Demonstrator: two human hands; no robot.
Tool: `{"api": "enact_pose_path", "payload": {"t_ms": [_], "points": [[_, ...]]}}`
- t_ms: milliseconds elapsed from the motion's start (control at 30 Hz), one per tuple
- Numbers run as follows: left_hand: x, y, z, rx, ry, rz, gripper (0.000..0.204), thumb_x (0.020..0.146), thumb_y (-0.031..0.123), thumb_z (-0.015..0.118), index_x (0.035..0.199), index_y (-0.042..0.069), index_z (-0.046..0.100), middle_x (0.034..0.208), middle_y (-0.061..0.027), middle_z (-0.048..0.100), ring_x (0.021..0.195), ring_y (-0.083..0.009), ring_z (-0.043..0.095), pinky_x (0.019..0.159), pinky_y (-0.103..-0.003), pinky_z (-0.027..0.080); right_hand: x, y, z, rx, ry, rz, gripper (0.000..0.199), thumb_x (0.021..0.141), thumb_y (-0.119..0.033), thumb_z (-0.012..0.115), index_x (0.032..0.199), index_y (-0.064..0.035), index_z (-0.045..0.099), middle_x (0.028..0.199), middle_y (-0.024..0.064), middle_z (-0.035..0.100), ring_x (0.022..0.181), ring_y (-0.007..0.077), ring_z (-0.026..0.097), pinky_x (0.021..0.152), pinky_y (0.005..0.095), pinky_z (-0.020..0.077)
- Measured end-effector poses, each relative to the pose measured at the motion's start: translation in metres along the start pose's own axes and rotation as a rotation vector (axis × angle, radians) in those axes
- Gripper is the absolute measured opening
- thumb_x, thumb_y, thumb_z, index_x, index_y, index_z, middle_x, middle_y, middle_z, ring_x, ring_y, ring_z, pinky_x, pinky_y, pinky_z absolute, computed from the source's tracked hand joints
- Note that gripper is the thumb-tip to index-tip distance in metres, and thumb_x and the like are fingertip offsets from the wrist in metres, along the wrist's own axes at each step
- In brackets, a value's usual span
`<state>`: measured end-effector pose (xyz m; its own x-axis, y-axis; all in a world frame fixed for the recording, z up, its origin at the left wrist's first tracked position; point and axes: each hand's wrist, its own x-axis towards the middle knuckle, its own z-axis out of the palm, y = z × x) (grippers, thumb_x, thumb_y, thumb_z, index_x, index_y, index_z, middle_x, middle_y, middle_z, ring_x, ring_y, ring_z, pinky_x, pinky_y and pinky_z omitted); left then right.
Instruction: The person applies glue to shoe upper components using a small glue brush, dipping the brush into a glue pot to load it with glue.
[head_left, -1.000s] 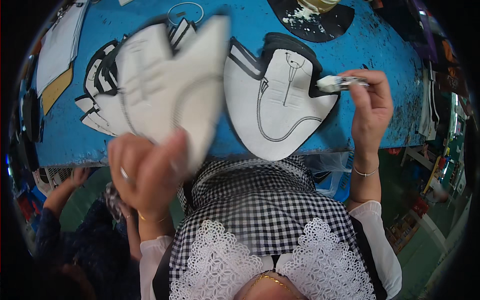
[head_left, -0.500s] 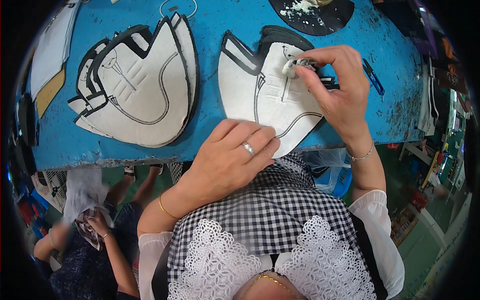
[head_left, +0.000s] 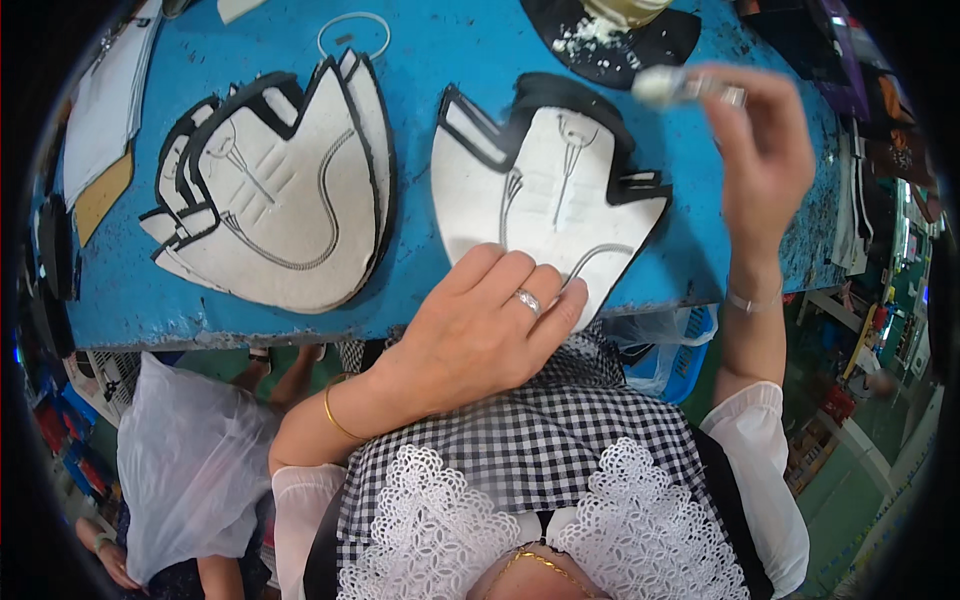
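L hand [head_left: 480, 325] on wht pc [head_left: 530, 205], R hand [head_left: 765, 145] w/ wht-tipped tool [head_left: 672, 86].

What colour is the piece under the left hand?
The piece is white with black edging; see head view.

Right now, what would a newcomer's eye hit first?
Probably the stack of white, black-edged, curved flat pieces at left on the scuffed blue table, and the similar white, black-edged piece near the centre, with the left hand on its lower part. Next, the blurred right hand, raised at right with a small, pale-tipped tool.
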<state>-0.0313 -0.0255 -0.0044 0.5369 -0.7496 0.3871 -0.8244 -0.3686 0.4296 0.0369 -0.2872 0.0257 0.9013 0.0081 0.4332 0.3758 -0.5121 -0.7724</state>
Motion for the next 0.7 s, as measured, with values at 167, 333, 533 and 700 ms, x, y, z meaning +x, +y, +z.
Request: {"api": "enact_pose_path", "payload": {"t_ms": [167,333,533,700], "points": [[0.002,0.004,-0.037,0.02,0.231,0.083,0.031,0.071,0.016,0.071,0.102,0.011,0.075,0.071,0.0045,0.046,0.066,-0.0129,0.051,0.062,-0.03,0.043,0.082,0.074,0.005,0.118,0.223,0.109,0.013,0.083,-0.007,0.08,0.092,-0.0046,0.071,0.092,0.0012,0.067,0.084,0.0089,0.058,0.076,0.0258,0.0473],[-0.035,0.0,-0.076,0.276,0.34,-0.194,0.042,0.061,0.013,0.077,0.103,0.013,0.076,0.076,-0.0006,0.05,0.069,-0.0208,0.053,0.062,-0.037,0.043,0.092,0.077,0.002,-0.465,0.085,-0.163,0.015,0.082,-0.009,0.081,0.09,-0.0029,0.07,0.084,0.0032,0.062,0.08,0.0142,0.059,0.074,0.0282,0.0474],[-0.052,-0.036,-0.057,0.243,0.062,-0.516,0.051,0.067,0.017,0.085,0.117,0.016,0.072,0.095,-0.0035,0.06,0.085,-0.0254,0.058,0.077,-0.04,0.045,0.081,0.062,0.0,-0.447,0.063,-0.116,0.015,0.08,-0.008,0.081,0.088,-0.0028,0.069,0.086,0.0044,0.063,0.085,0.0165,0.061,0.077,0.0292,0.0479],[-0.042,-0.01,-0.023,-0.09,-0.003,-0.309,0.054,0.065,0.02,0.087,0.115,0.014,0.072,0.118,-0.0062,0.066,0.102,-0.027,0.06,0.086,-0.039,0.048,0.063,0.049,-0.012,-0.396,0.069,-0.183,0.013,0.084,-0.008,0.08,0.09,-0.0033,0.069,0.087,0.0022,0.065,0.084,0.0125,0.061,0.076,0.0269,0.0478]]}}
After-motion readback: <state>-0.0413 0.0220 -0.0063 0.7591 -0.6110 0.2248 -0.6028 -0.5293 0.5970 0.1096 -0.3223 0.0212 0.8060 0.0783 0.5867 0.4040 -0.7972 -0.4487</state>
